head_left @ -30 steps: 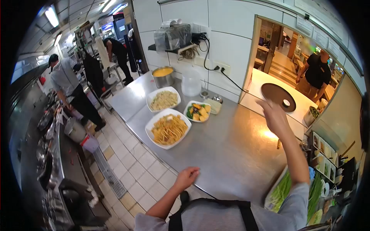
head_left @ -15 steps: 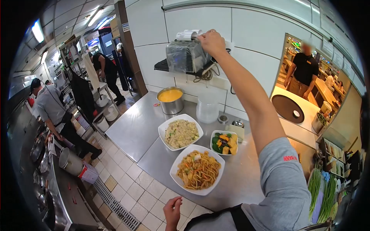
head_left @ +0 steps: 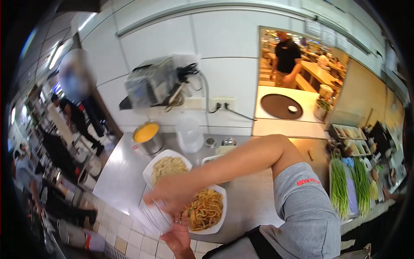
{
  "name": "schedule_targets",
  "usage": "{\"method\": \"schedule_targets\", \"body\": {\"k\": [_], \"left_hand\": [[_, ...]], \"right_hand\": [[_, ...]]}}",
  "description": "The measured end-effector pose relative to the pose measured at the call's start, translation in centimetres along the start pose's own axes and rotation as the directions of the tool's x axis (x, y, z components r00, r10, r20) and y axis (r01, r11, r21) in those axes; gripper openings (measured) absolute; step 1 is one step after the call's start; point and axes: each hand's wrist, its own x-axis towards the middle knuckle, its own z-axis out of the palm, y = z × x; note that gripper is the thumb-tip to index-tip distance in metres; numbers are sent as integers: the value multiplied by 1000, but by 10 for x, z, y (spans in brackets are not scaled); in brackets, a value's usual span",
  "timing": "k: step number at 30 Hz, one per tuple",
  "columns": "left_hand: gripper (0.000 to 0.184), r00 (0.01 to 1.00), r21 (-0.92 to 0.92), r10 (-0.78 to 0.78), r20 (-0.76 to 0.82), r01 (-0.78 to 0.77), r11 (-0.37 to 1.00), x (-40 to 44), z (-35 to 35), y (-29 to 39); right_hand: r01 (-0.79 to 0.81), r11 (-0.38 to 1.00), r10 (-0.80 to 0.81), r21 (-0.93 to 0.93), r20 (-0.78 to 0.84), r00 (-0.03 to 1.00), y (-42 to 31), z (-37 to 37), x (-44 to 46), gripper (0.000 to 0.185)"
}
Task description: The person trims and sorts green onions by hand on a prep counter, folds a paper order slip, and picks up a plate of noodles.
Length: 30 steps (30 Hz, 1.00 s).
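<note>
My right hand (head_left: 172, 192), smeared by motion, reaches across the food and grips a white paper slip (head_left: 151, 219). Close to the slip's lower edge is my left hand (head_left: 177, 238), palm turned up, fingers apart; whether it touches the paper is unclear. Below my right forearm, a square white plate of noodles (head_left: 207, 209) is partly covered. A white plate of fried rice (head_left: 169, 168) lies just beyond my right hand. My forearm hides most of a smaller white dish (head_left: 209, 160).
A plastic-covered printer (head_left: 151, 82) sits on a wall shelf. On the steel counter (head_left: 114, 175) stand a pot of yellow liquid (head_left: 147, 137) and a clear plastic container (head_left: 189, 136). A round brown tray (head_left: 276, 105) rests at the pass window, where a person (head_left: 288, 58) stands. Green onions (head_left: 340, 185) lie right.
My right hand has come down from the printer to above the plates, bringing the paper slip. My left hand has moved beside it and opened. The view has swung right.
</note>
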Motion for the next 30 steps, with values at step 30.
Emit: {"method": "schedule_targets", "body": {"k": [30], "left_hand": [[24,902,115,-372,-218,402,909,-91,76,-170]], "right_hand": [[-485,747,-204,-454,-852,483,50,-439,-338,45]]}}
